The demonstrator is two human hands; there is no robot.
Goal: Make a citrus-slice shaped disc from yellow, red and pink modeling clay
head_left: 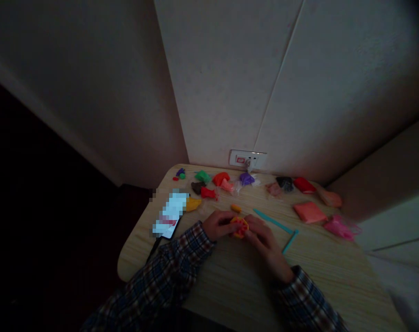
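Observation:
Between both hands is a small round modelling-clay piece [240,228], with a yellow rim and red patches inside. My left hand [220,225] closes on its left side, thumb lying over the red middle. On the opposite side, the fingers of my right hand [264,237] pinch the rim. Just beyond the hands lies a short orange clay roll [236,208]. A turquoise modelling tool [273,220] rests to the right, with a second turquoise tool [291,241] at an angle by its end.
A lit phone [172,214], partly pixelated, lies at left beside a yellow clay bag [193,204]. Several coloured clay packets, including a green one [203,176] and a salmon one [309,212], line the back and right. Purple clay bits [180,172] sit in the far left corner. A wall socket [248,159] is behind.

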